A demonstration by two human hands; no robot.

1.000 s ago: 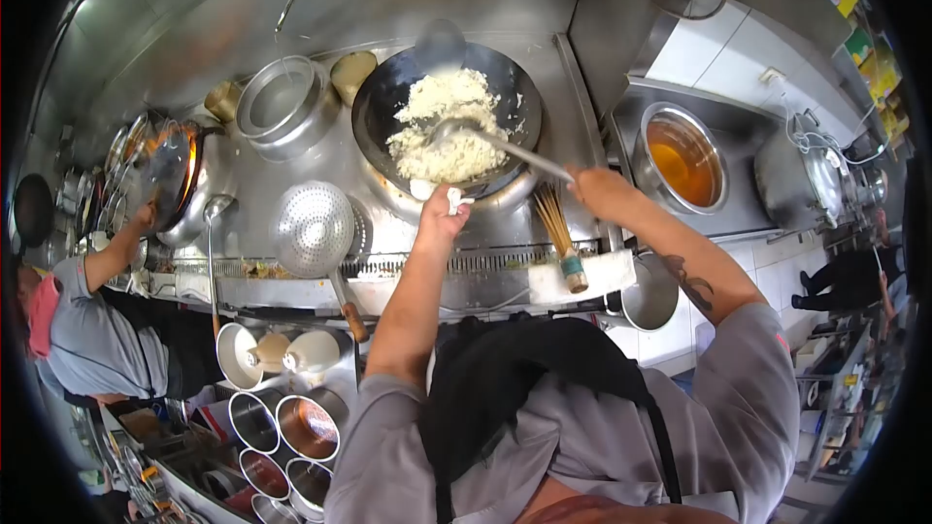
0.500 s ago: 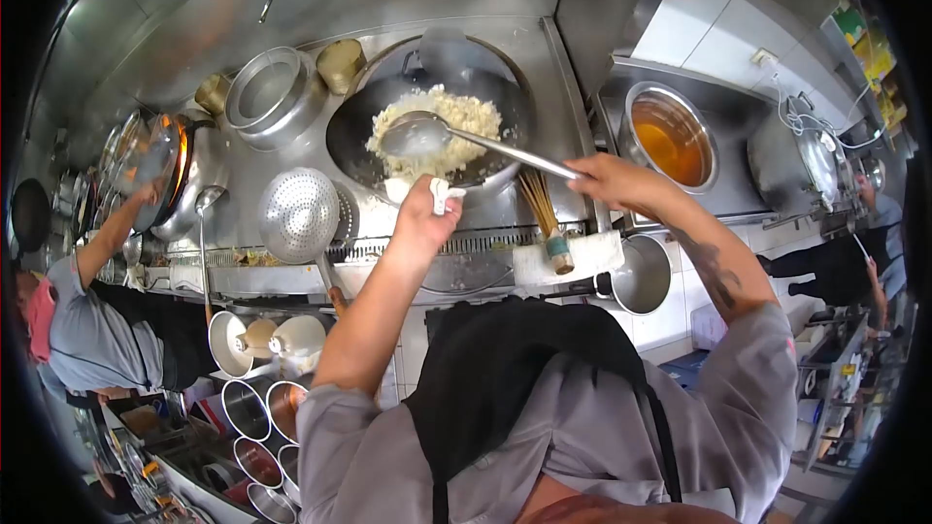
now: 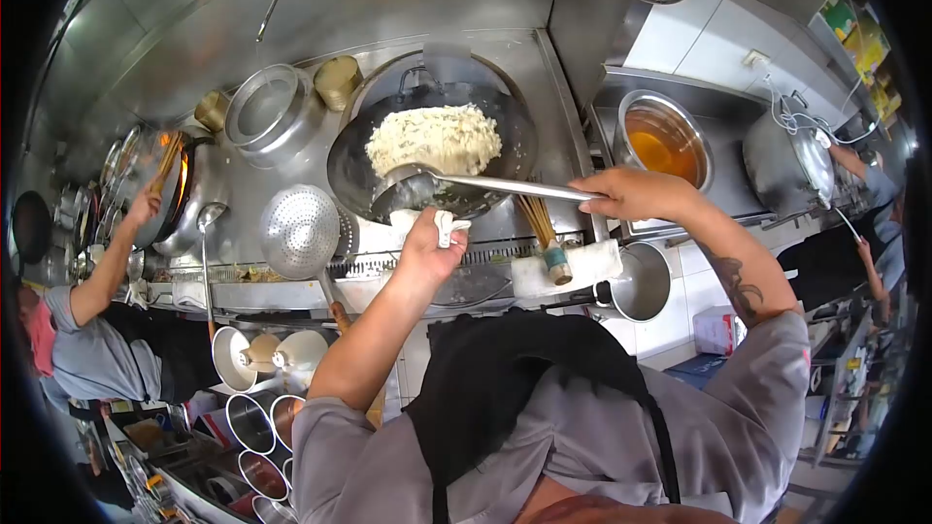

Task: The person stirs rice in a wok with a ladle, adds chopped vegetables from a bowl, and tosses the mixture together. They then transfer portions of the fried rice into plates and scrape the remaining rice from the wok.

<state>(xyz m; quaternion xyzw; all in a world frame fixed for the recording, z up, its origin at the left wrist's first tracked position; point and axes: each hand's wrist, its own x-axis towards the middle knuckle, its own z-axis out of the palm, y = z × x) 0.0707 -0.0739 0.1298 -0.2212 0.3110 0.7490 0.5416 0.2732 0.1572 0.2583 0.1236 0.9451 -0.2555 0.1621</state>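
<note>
My left hand (image 3: 429, 246) is closed around a folded white cloth (image 3: 449, 226) at the near rim of a dark wok (image 3: 351, 160). Whether a wok handle lies under the cloth is hidden. In the wok, a pale, grainy mass of food that looks like fried rice (image 3: 434, 141) is heaped toward the far side. My right hand (image 3: 626, 194) grips the handle end of a long metal ladle (image 3: 505, 184). Its bowl sits low in the wok, on the near side of the food.
A perforated skimmer (image 3: 299, 226) lies left of the wok, near stacked metal bowls (image 3: 267, 109). On the right are a bamboo brush (image 3: 549, 247) and a pot of orange liquid (image 3: 663, 146). A co-worker (image 3: 107, 330) handles a pan at the far left.
The food has shifted into a compact heap on the wok's far side. My ladle's bowl has come nearer to me, off the top of the food. Both hands keep their grips.
</note>
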